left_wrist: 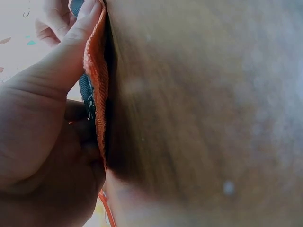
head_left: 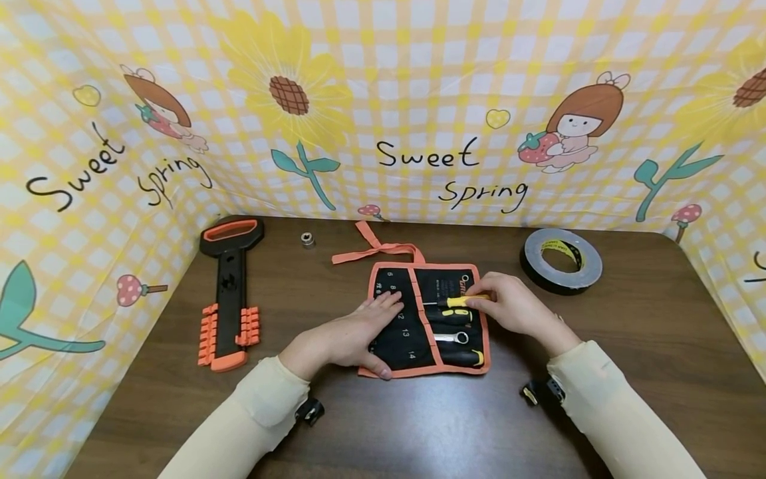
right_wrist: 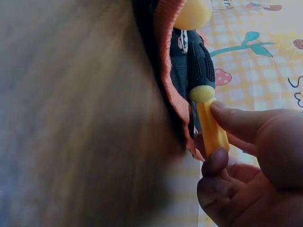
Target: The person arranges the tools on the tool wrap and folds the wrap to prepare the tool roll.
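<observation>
Pouch (head_left: pixel 417 340) x1 w/ 1 wrench (head_left: pixel 461 338), L hand (head_left: pixel 350 334) spread on it, R hand (head_left: pixel 513 303) pinching 1 yel. screwdriver (head_left: pixel 457 302)

Sleeves, one pair, long: left sleeve (head_left: pixel 224 422) and right sleeve (head_left: pixel 625 419), plain pale cream cloth, lightly creased, cuffs (head_left: pixel 266 389) ending at the wrists. Wrist fittings, two, small, black: left fitting (head_left: pixel 310 411), at the cuff's inner edge; right fitting (head_left: pixel 555 390), two visible parts, one marked yellow. Hands: left hand (head_left: pixel 347 336), right hand (head_left: pixel 514 306), both bare.
</observation>
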### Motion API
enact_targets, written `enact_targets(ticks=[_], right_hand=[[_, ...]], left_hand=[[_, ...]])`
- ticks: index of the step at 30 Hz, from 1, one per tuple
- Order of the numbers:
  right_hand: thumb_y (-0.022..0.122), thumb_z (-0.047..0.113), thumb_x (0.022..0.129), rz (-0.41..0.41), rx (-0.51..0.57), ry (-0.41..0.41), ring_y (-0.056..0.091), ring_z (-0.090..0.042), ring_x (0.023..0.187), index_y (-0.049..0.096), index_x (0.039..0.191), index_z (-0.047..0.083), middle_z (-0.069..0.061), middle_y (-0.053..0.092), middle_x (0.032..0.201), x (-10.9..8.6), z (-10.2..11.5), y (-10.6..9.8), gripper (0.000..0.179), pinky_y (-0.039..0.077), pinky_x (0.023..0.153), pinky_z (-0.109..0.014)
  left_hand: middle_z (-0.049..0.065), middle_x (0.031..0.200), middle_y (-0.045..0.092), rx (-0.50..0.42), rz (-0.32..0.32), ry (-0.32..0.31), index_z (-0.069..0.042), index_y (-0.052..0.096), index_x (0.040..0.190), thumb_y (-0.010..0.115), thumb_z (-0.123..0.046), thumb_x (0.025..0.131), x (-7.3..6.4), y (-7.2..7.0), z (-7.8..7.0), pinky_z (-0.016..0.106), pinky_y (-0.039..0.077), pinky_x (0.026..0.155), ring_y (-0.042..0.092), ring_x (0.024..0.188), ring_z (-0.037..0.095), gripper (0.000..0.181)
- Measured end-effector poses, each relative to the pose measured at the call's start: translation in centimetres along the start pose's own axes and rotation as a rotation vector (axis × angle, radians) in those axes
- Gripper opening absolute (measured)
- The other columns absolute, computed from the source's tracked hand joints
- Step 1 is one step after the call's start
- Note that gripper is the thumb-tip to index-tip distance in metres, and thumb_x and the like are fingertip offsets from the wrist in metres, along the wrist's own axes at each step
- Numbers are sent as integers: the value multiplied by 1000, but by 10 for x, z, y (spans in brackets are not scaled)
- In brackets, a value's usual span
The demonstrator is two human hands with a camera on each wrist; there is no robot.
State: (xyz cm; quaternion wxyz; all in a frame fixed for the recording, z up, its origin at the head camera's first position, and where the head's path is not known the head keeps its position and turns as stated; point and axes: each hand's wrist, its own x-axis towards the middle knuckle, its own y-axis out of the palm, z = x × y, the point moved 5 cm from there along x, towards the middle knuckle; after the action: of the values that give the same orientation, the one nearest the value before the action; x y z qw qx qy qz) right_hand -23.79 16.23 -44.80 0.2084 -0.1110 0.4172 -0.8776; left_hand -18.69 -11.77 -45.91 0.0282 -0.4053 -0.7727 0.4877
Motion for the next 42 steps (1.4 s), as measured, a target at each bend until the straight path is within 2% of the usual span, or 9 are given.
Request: enact_targets(ticks=[5, 8, 16, 19, 24, 32, 38, 42], right_hand=[[77, 17, 101, 5, -13, -13, 59, -14, 84, 83, 111, 10, -6, 75, 102, 7, 5, 3, 14, 50, 76, -33], [78, 16, 100, 28, -5, 4, 58, -13, 81, 81, 114, 8, -4, 74, 97, 10, 7, 5, 16, 50, 74, -32], [80, 13, 97, 68, 58, 74, 61, -14, 78, 78, 109, 7, -5, 71, 90, 18, 5, 5, 14, 52, 70, -31], [79, 16, 99, 79, 59, 34, 61, -13, 78, 81, 109, 8, -4, 75, 91, 18, 5, 4, 13, 52, 71, -31], [75, 17, 102, 82, 22, -42, 62, -15, 88, 84, 109, 10, -4, 79, 102, 20, 8, 6, 13, 53, 81, -35], [70, 15, 106, 103, -9, -52, 69, -20, 98, 85, 111, 8, -6, 79, 106, 27, 15, 12, 17, 59, 93, -48], [76, 17, 102, 129, 19, 55, 63, -15, 82, 81, 108, 9, -5, 76, 98, 28, 13, 11, 12, 55, 78, -35], [79, 17, 99, 141, 41, 70, 60, -13, 78, 80, 104, 10, -2, 73, 93, 27, 12, 11, 8, 51, 74, -31]], left_hand=[[5, 184, 5, -3, -1, 6, -10, 18, 174, 91, -49, 85, 0, 1, 0, 50, 8, 139, 0, 172, 25, 121], [5, 184, 5, -4, -4, 11, -10, 16, 174, 91, -49, 85, 1, 1, 0, 50, 8, 139, 0, 172, 26, 122], [7, 184, 5, -3, -11, 22, -8, 13, 174, 90, -49, 86, 1, 0, 1, 50, 9, 139, 0, 172, 27, 124], [8, 184, 6, -1, -11, 28, -8, 14, 174, 90, -49, 86, 1, 0, 0, 51, 9, 139, 1, 172, 28, 124], [7, 184, 5, -12, -9, 25, -8, 14, 174, 90, -49, 85, 1, -1, 1, 52, 9, 139, 0, 172, 28, 124], [8, 184, 6, -14, -7, 23, -8, 13, 174, 91, -48, 85, 1, -1, 2, 51, 9, 139, 1, 172, 28, 125], [9, 184, 6, -15, -9, 33, -7, 14, 174, 90, -49, 86, 1, -2, 0, 53, 9, 139, 1, 172, 29, 124], [9, 184, 6, -14, -7, 34, -7, 14, 174, 90, -49, 86, 0, -1, 0, 52, 9, 139, 1, 172, 29, 124]])
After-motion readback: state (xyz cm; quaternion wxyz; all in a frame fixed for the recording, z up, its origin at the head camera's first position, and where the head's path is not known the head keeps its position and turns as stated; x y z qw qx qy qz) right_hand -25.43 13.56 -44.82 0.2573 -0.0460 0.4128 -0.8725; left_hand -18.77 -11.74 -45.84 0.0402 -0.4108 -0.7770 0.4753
